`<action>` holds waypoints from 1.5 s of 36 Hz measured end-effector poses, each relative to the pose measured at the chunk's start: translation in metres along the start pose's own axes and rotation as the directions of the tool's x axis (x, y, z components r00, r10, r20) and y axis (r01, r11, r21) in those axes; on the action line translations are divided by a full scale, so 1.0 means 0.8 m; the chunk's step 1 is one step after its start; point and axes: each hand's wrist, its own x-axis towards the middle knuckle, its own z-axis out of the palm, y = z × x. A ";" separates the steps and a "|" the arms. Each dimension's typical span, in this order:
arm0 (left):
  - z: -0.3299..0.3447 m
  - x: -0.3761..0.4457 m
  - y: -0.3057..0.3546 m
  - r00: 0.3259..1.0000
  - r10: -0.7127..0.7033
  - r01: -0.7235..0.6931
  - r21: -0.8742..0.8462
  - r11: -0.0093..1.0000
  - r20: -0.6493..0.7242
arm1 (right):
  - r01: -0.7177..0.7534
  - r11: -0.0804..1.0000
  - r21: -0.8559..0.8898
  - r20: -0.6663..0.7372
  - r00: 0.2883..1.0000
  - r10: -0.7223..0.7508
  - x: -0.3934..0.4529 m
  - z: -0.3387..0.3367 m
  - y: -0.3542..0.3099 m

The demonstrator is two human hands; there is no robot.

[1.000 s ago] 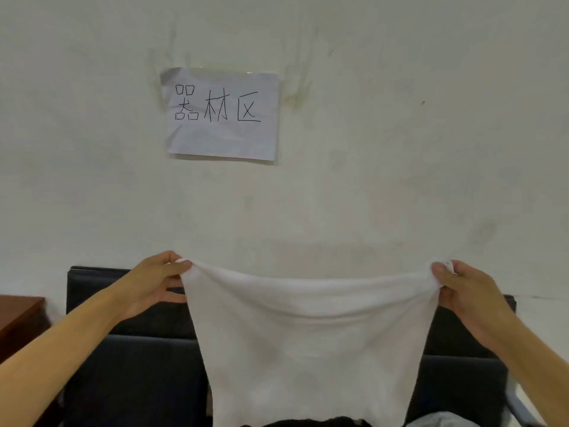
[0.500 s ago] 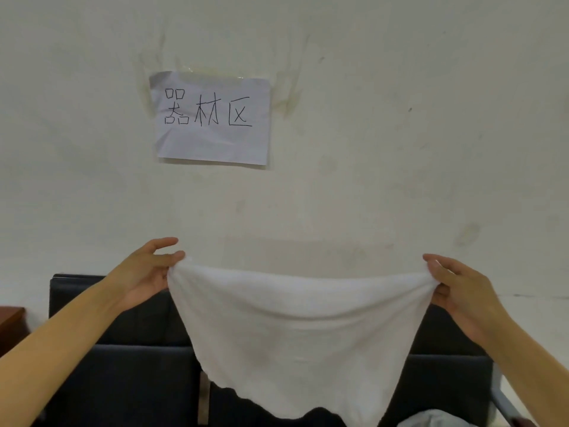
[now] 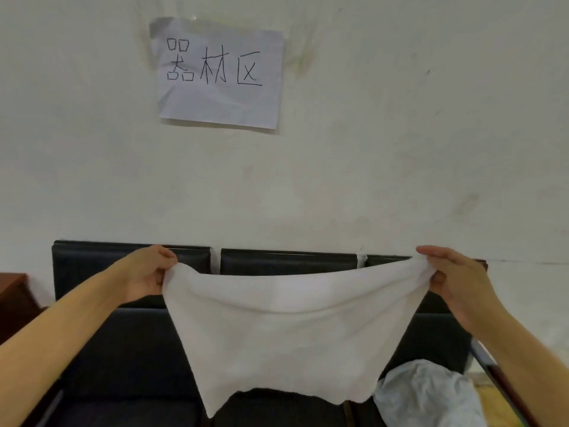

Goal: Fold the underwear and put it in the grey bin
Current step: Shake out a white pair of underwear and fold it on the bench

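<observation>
White wall [image 3: 400, 149] fills most of the view, w/ a creased paper sign [image 3: 220, 75] taped up top-left of centre, handwritten characters on it. Below the wall, a row of dark seats [image 3: 123, 349] runs across, backrests split by pale gaps. A brown cabinet edge [image 3: 12, 294] shows at far left. White underwear [image 3: 286, 337] hangs in mid-air in front of the seats, waistband stretched wide btwn both hands, lower edge dangling free above the seat. Pale crumpled cloth [image 3: 428, 396] lies on the seat at bottom right, just beside the underwear's lower corner. Left hand [image 3: 144, 278]: fingers clenched round the left waistband corner. Right hand [image 3: 455, 278]: thumb and fingers pinch the right corner.
</observation>
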 end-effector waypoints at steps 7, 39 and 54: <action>-0.005 -0.020 -0.005 0.999 0.018 -0.003 -0.285 0.959 0.049 | -0.012 0.978 -0.209 0.111 0.993 0.036 -0.026 -0.009 -0.015; 0.105 -0.296 -0.056 0.879 0.474 -0.333 0.642 0.691 -0.055 | 0.357 0.368 -0.859 0.354 0.932 -0.076 -0.189 -0.261 -0.010; 0.115 -0.294 -0.130 0.942 0.334 -0.248 0.642 0.725 -0.014 | 0.458 0.166 -0.873 0.485 0.851 0.202 -0.178 -0.245 0.057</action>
